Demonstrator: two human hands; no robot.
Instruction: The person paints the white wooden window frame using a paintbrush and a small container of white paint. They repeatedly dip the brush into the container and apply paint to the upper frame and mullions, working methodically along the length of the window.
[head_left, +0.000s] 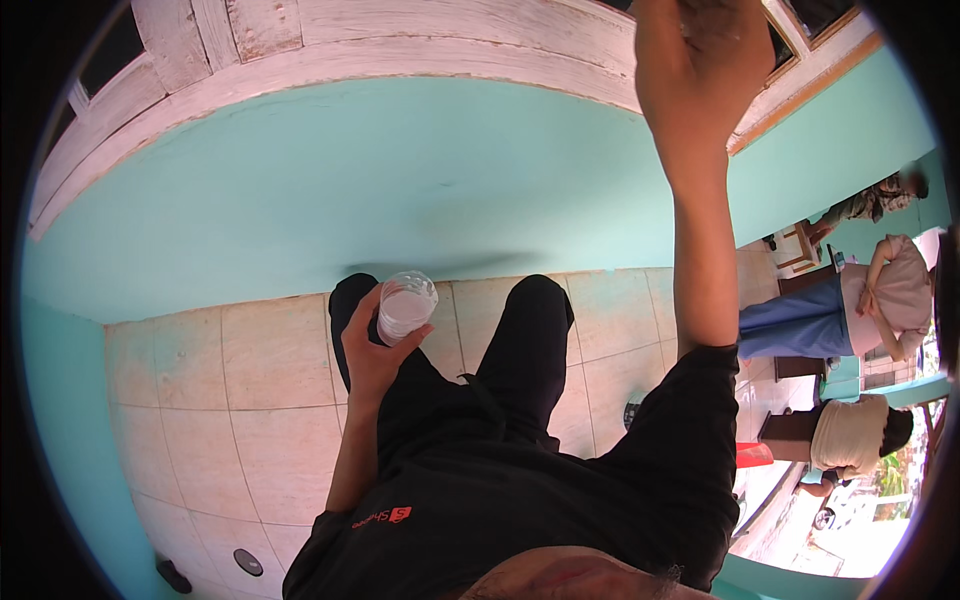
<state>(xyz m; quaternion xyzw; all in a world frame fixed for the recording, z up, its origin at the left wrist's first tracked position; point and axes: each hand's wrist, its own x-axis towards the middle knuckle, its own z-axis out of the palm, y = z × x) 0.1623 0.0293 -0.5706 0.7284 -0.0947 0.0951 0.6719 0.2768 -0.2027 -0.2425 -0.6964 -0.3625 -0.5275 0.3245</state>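
Observation:
In my left hand (375, 364) is a clear plastic cup (407, 306), tilted so that I look into its mouth; something pale or translucent shows inside. The hand hovers above my left knee, thumb and fingers around the cup's side. My right arm reaches up to a window frame (480, 52) of worn, pale-painted wood. There my right hand (705, 71) overlaps the frame, its fingers partly cut off by the picture's upper edge. Whether those fingers grip anything is hidden. Below the frame runs a turquoise wall (450, 180).
Pale floor tiles (277, 450) lie under me. A dark round object (247, 562) and a dark item (174, 576) sit at lower left. To the right are several people, one in a long blue garment (795, 322), a wooden stool (804, 247) and a red object (754, 454).

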